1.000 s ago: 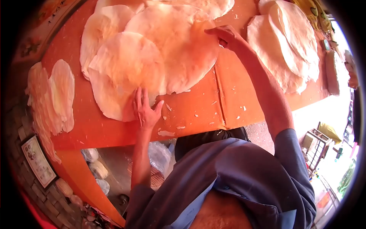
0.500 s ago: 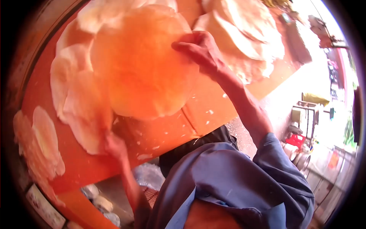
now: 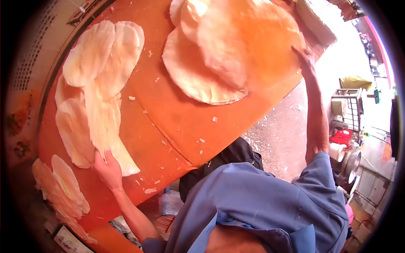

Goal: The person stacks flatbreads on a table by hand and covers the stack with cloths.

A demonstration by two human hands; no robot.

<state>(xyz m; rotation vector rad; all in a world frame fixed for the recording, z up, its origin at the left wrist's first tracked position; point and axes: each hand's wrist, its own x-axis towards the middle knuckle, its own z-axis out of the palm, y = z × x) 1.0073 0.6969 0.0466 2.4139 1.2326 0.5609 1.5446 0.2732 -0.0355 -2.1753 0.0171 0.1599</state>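
Observation:
My right hand (image 3: pixel 304 58) is at the right, its fingers closed on the edge of a thin, round, translucent sheet (image 3: pixel 272 44) that looks orange over the table. This sheet is blurred and partly covers a pile of pale round sheets (image 3: pixel 187 71). On the left, my left hand (image 3: pixel 109 169) pinches the lower end of a long, rumpled pale sheet (image 3: pixel 103 122). More pale sheets (image 3: pixel 88 55) overlap above it, and another sheet (image 3: pixel 74 126) lies just beside its fingers.
The orange tabletop (image 3: pixel 168 122) carries scattered pale flakes and a crease. Another small heap of sheets (image 3: pixel 63 189) lies at the lower left. A white block-like bundle (image 3: pixel 320 21) sits at the upper right. Beyond the edge are a metal rack (image 3: pixel 348 105) and a red item (image 3: pixel 341 136).
My right hand has carried the round sheet rightward from the left pile, over the right pile. My left hand now pinches the end of a long sheet. The view has shifted.

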